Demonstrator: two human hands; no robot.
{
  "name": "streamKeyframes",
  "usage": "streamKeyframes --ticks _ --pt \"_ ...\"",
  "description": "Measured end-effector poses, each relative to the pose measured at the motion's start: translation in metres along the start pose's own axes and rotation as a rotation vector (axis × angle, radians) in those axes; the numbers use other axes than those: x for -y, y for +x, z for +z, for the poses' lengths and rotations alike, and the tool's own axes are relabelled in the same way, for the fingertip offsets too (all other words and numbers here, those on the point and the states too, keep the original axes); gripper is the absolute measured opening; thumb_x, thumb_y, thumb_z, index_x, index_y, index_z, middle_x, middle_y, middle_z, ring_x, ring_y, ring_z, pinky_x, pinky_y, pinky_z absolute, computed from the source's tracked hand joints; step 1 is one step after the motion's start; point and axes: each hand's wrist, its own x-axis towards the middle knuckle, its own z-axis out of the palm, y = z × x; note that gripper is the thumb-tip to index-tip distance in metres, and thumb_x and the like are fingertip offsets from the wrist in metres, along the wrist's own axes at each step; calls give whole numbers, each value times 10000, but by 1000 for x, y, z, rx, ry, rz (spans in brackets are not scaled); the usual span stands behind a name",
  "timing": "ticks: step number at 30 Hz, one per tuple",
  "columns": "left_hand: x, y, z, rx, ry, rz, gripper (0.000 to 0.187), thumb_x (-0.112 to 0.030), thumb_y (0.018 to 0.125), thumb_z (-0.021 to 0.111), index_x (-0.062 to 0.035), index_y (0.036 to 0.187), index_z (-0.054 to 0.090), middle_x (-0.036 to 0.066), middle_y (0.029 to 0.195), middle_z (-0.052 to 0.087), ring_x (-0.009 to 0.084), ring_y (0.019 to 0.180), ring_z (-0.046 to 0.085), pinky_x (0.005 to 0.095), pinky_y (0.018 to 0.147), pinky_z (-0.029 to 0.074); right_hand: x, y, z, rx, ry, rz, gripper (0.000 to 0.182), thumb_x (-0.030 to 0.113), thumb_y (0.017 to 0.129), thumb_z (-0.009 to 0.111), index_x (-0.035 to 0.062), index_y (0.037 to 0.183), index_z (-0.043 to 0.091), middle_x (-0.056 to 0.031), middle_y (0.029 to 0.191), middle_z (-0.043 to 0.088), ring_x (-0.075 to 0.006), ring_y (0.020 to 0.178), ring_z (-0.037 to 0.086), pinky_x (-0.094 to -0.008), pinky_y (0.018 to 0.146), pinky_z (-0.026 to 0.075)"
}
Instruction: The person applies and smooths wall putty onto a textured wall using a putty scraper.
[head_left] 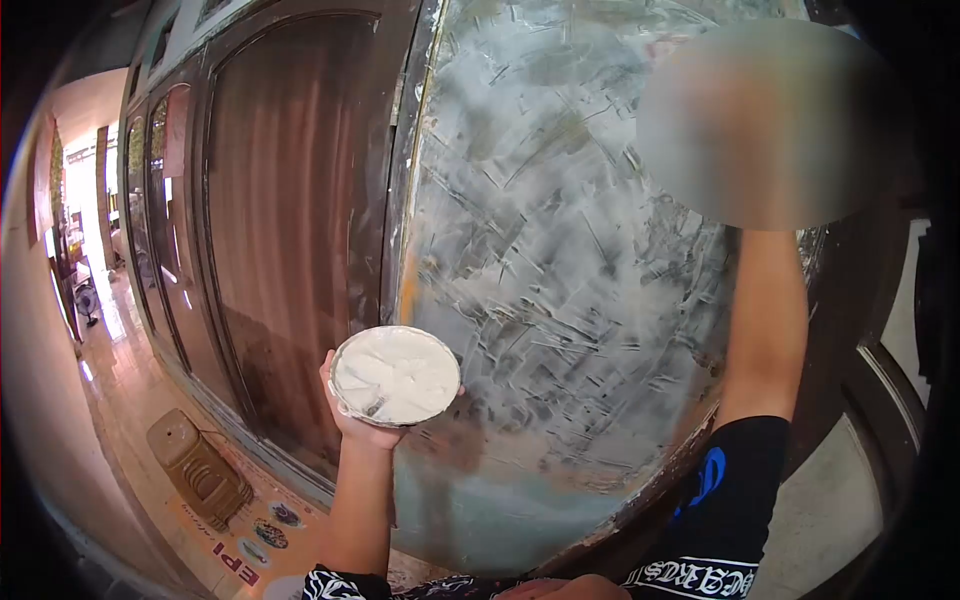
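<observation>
My left hand (pixel 362 428) grips a round tub of white putty (pixel 405 372) from beneath and at its sides. The paste inside has a scraped, uneven top, with a small darker gouge near its lower edge. In front of me stands a wall panel (pixel 560 250) streaked with grey-white smears and crossing scrape marks. My right arm is stretched up toward the panel's upper right. A round blur covers my right hand (pixel 740 110), hiding its fingers and anything in them.
Left of the panel is a dark wooden frame with a brown curtained pane (pixel 290 230). Down a tiled passage at the lower left sits a brown plastic stool (pixel 200 470) beside an orange printed sheet (pixel 255 540). A fan (pixel 88 303) stands farther back. Dark-and-white panelling (pixel 840 490) is at the right.
</observation>
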Motion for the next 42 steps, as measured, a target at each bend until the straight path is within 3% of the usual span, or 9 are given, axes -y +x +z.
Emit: streamKeyframes --ticks 1,3,8,13,18,22,27,35,42 --pt "-3 -1 2 -9 -16 20 746 -646 914 375 -74 1363 544 181 1386 551 457 1236 527 671 1024 403 -18 14 -17 -75 -10 89 469 556 865 635 157 1078 760 -124 1087 733 -356 1103 648 -794 971 179" --pt "-10 0 -9 -49 -34 43 747 -638 921 381 -59 1366 540 191 1394 544 467 1242 519 673 1037 386 -34 15 -40 -185 0 110 549 570 859 656 67 1057 750 -139 1007 745 -336 927 696 -457 880 493" --pt "-9 4 -5 -71 -70 28 751 -632 924 396 -46 1375 532 203 1408 534 475 1257 507 673 1053 367 29 -61 0 84 331 -301 453 468 919 657 38 1042 734 -58 849 715 -130 779 618 -350 781 473" --pt "2 7 -5 -67 -84 6 732 -627 928 400 -61 1370 543 191 1404 540 489 1253 502 734 1028 344 67 -84 3 55 -42 -174 437 459 896 679 56 1054 744 -88 914 748 -175 853 672 -412 880 453" --pt "-6 2 -8 -56 -21 43 720 -624 924 407 -77 1372 545 187 1404 540 491 1248 504 770 1000 333 -49 1 -45 -171 119 43 462 433 905 693 -11 1021 746 -94 893 749 -154 788 666 -280 742 500" --pt "-7 3 -9 -67 -62 19 721 -626 919 415 -80 1372 541 186 1415 528 496 1254 493 772 1002 333 -11 -62 -36 76 478 -98 303 340 886 727 48 960 762 -113 835 737 -138 729 641 -305 702 491" --pt "10 3 -5 -3 -40 -13 698 -608 930 418 -75 1360 555 176 1385 559 467 1245 516 698 1038 367 30 -127 -17 262 141 -305 387 377 893 719 -1 978 732 -98 824 719 -159 715 613 -314 693 481" --pt "1 -5 -6 -107 -34 37 746 -642 894 422 -68 1354 546 195 1395 534 481 1241 506 720 1006 383 -63 -13 -99 -202 -38 3 460 452 894 682 18 1038 736 -157 914 739 -240 808 696 -352 751 510" --pt "17 -4 8 -8 -144 -42 723 -617 921 407 -71 1376 534 197 1420 517 493 1275 474 800 1003 298 17 -122 -28 278 300 -274 292 290 912 711 5 967 737 -83 802 711 -131 726 609 -295 690 475"
